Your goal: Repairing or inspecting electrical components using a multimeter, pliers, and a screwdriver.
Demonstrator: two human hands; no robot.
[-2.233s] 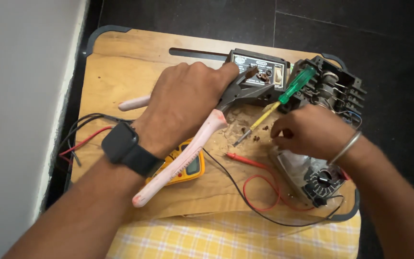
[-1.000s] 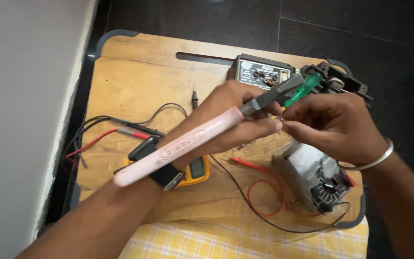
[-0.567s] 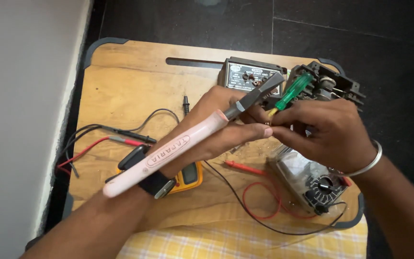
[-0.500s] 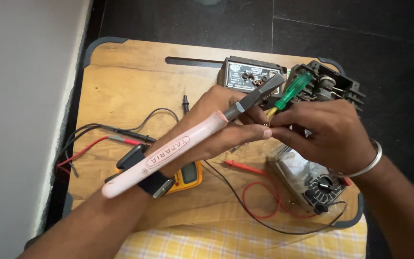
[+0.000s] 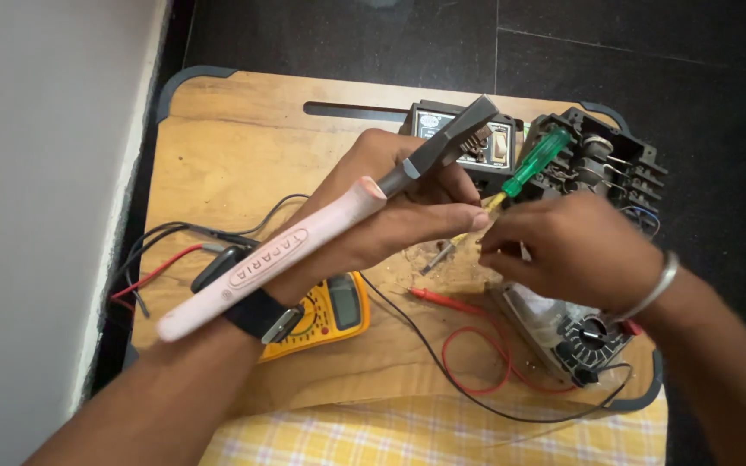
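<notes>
Wooden tabletop with dark rim, set on a dark tiled floor; yellow checked cloth along its near edge.

Left hand raised over the middle of the tabletop, palm up, fingers curled about pliers with pale pink grips; the grips run down over the wrist and its dark wristband, the grey head points up toward the far edge.

Right hand, metal bangle at the wrist, fingertips pinched narrow just beside the left fingertips; what they pinch is too small to tell.

Green-handled screwdriver lies slanted between the hands.

Yellow multimeter sits under the left wrist, red and black leads trailing. Black electrical assembly at far right; grey housing below the right hand.
</notes>
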